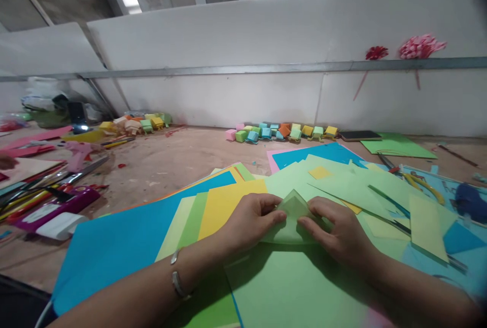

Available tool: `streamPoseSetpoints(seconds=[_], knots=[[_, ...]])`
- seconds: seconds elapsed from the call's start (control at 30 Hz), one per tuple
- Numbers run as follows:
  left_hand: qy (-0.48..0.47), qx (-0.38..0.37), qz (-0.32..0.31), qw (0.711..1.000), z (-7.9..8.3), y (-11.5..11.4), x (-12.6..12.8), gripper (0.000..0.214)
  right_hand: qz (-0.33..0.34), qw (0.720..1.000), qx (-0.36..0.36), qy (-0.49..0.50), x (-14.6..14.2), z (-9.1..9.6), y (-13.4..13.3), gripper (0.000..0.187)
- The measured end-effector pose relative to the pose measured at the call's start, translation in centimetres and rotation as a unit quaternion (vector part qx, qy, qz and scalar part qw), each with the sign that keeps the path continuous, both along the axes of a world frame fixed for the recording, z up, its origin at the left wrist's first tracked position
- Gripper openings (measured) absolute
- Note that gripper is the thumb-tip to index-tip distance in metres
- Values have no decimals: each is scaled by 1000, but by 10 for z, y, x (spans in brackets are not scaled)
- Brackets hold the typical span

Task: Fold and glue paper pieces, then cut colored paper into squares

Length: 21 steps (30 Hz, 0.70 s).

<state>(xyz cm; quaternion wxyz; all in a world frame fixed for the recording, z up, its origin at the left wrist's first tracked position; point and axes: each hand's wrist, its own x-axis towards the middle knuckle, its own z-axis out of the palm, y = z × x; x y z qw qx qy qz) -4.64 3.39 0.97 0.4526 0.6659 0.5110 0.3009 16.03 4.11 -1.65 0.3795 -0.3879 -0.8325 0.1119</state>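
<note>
Both hands hold a folded piece of light green paper (294, 224) above the stacked sheets, its pointed corner facing away from me. My left hand (253, 219) pinches its left edge between thumb and fingers. On the opposite edge, my right hand (338, 224) grips it the same way, with thumb toward me. Beneath lies a large light green sheet (297, 287). To the left, a blue sheet (114, 236) and a yellow sheet (224, 201) spread out under my left forearm.
Small folded paper cubes (266, 132) line the wall. Scissors (422, 186) and paper strips lie at right. A pink glue gun (78, 155), a purple power strip (61, 208) and pens crowd the left. Another person's hand (7, 160) shows at the left edge.
</note>
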Motion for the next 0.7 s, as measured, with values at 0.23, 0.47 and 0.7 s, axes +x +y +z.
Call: streamPoseSetpoints(seconds=[0.23,0.47,0.7], knots=[[45,41,10,998,0,-1,0,23,-17,999,-35,22,-3,3,-3,23],[103,83,-9,991,-1,2,-3,30,-4,998,-46,37,-4,3,-4,22],[135,256,68,955,7,8,-16,56,-4,977,-171,126,-6,13,-13,26]])
